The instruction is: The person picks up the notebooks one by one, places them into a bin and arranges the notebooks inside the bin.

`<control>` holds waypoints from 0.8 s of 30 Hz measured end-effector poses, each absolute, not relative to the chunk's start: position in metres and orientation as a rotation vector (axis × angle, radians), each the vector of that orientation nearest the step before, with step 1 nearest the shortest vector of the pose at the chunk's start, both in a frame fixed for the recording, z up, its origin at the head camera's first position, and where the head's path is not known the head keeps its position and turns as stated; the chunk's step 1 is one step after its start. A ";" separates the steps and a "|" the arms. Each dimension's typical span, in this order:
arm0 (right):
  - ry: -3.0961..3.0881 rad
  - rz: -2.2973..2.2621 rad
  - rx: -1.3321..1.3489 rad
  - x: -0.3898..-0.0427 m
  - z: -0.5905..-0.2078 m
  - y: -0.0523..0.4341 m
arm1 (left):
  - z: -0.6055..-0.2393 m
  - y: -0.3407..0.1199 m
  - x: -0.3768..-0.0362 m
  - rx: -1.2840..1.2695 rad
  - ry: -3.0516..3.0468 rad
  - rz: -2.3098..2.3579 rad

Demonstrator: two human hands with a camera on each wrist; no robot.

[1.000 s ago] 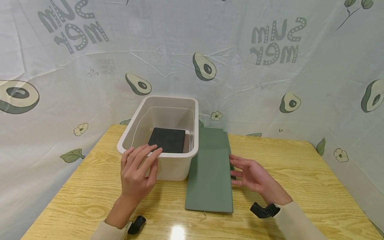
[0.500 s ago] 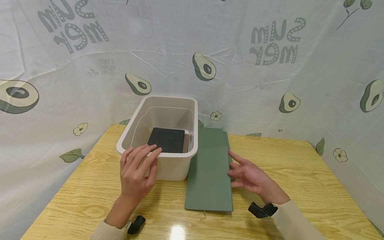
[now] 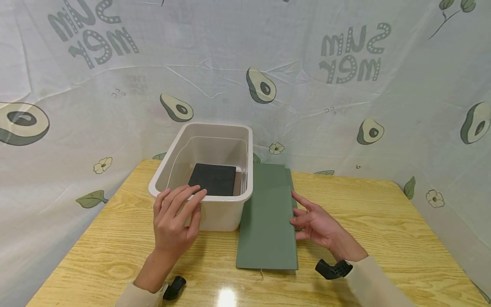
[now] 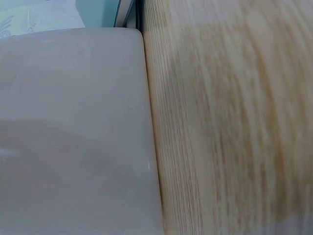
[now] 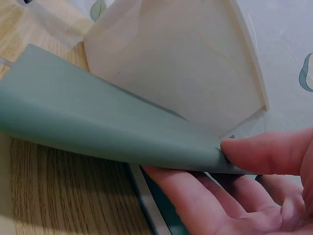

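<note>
A white plastic bin [image 3: 213,125] stands on the wooden table [image 3: 383,221] with a black notebook [image 3: 212,179] flat on its floor. My left hand [image 3: 176,217] rests on the bin's near rim with its fingers straight. Right of the bin lies a green notebook [image 3: 266,221]. My right hand [image 3: 312,224] is at its right edge. In the right wrist view the green cover [image 5: 98,122] curves upward, pinched between my thumb [image 5: 264,154] on top and my fingers underneath. In the left wrist view only the bin's outer wall [image 4: 73,137] and the table [image 4: 230,122] show.
An avocado-print cloth [image 3: 345,106] hangs close behind and around the table. Bare wood stretches right of the green notebook and in front of the bin. Black camera mounts sit at my right wrist [image 3: 333,269] and left wrist [image 3: 174,288].
My right hand slid a little left onto the green notebook's right edge and took hold of the cover. The left hand and the bin stayed put.
</note>
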State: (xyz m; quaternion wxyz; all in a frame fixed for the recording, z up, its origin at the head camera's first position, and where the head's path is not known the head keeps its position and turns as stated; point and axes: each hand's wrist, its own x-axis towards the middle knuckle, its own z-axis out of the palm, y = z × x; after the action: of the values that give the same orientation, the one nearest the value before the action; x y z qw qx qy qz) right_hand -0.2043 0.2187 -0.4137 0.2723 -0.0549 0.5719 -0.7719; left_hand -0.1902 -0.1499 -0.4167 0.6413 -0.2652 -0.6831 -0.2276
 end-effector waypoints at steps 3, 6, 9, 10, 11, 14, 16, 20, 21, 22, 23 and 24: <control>1.553 -2.090 -0.136 -0.205 -0.415 0.218 | -0.416 -0.150 -0.190 -0.606 -1.557 -0.518; 1.568 -2.103 -0.126 -0.205 -0.416 0.218 | -0.416 -0.150 -0.190 -0.608 -1.562 -0.521; 1.580 -2.111 -0.122 -0.205 -0.417 0.217 | -0.416 -0.150 -0.189 -0.607 -1.566 -0.523; 1.585 -2.111 -0.125 -0.205 -0.418 0.218 | -0.416 -0.150 -0.189 -0.607 -1.566 -0.523; 1.589 -2.112 -0.122 -0.205 -0.418 0.218 | -0.416 -0.150 -0.190 -0.608 -1.564 -0.523; 1.590 -2.120 -0.112 -0.205 -0.419 0.218 | -0.416 -0.150 -0.190 -0.609 -1.559 -0.524; 1.587 -2.126 -0.109 -0.205 -0.420 0.218 | -0.416 -0.150 -0.190 -0.611 -1.558 -0.524; 1.576 -2.142 -0.098 -0.204 -0.419 0.218 | -0.416 -0.150 -0.189 -0.610 -1.560 -0.520; 1.575 -2.148 -0.091 -0.204 -0.419 0.218 | -0.416 -0.150 -0.189 -0.609 -1.561 -0.520; 1.577 -2.155 -0.077 -0.204 -0.418 0.218 | -0.416 -0.150 -0.189 -0.608 -1.562 -0.518; 1.577 -2.159 -0.072 -0.204 -0.418 0.219 | -0.416 -0.150 -0.189 -0.607 -1.563 -0.517; 1.575 -2.164 -0.066 -0.204 -0.418 0.219 | -0.416 -0.150 -0.189 -0.607 -1.563 -0.517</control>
State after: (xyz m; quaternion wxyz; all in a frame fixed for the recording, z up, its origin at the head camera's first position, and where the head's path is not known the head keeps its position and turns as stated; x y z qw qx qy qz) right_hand -0.2043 0.2194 -0.4179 0.2299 -0.0242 0.5724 -0.7867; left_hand -0.1892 -0.1505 -0.4156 0.6391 -0.2661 -0.6852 -0.2264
